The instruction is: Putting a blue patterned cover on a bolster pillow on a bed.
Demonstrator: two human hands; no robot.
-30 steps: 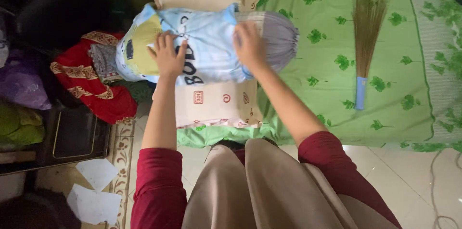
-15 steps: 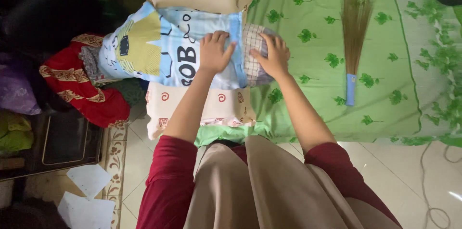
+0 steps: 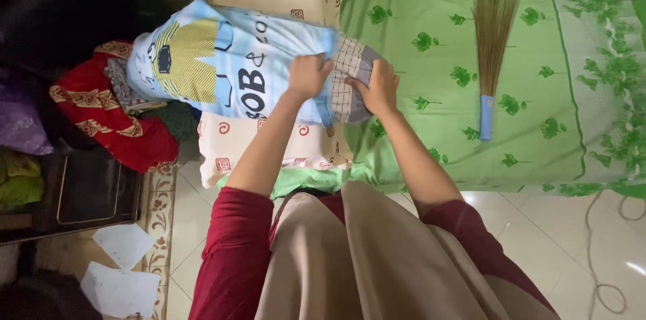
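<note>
Centre frame, your left hand (image 3: 308,76) grips the blue pillowcase (image 3: 229,67) edge, fingers curled shut; your right hand (image 3: 377,86) pinches the checked pillow (image 3: 348,78) end, atop a beige pillow (image 3: 269,148) on the green bed (image 3: 431,91).

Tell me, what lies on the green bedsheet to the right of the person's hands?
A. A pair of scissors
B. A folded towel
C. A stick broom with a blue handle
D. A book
C: a stick broom with brown bristles and a blue handle lies flat on the green leaf-print bedsheet, apart from the left hand and right hand, which grip the pillow.
</note>
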